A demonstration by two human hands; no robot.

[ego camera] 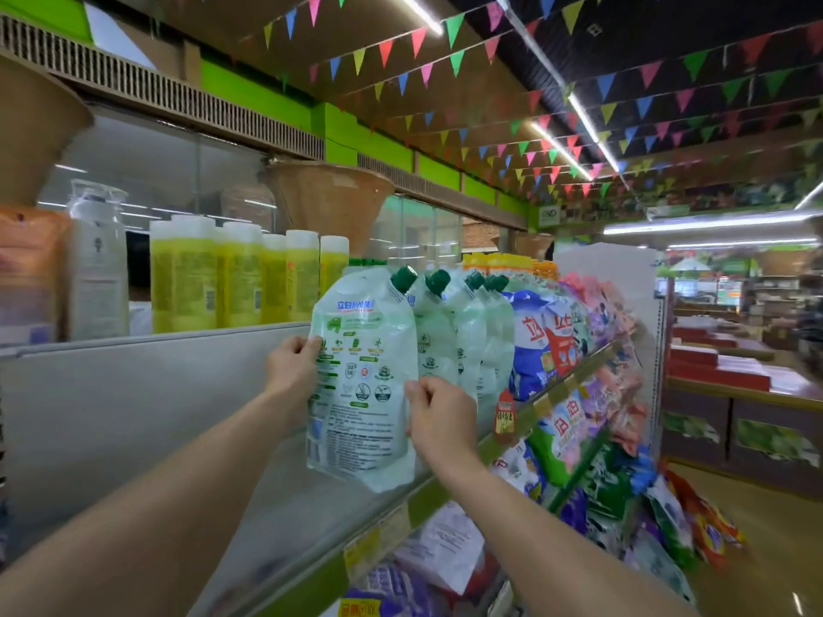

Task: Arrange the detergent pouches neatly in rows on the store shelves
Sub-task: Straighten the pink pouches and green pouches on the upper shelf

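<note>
A pale green detergent pouch (pixel 363 380) with a dark green cap stands upright at the near end of a row, its printed back facing me. My left hand (pixel 291 369) pinches its left edge and my right hand (pixel 438 420) grips its right edge lower down. Its bottom touches or hovers just over the grey shelf (pixel 285 496). Behind it, several matching green-capped pouches (pixel 463 331) stand in a line along the same shelf. Blue and red detergent bags (pixel 545 340) continue the row further right.
Yellow bottles (pixel 231 278) and a white pump bottle (pixel 98 264) stand on the upper shelf at left. Lower shelves hold purple, white and green bags (pixel 592 474), some slumping toward the floor. An aisle and low display counters (pixel 730 385) lie to the right.
</note>
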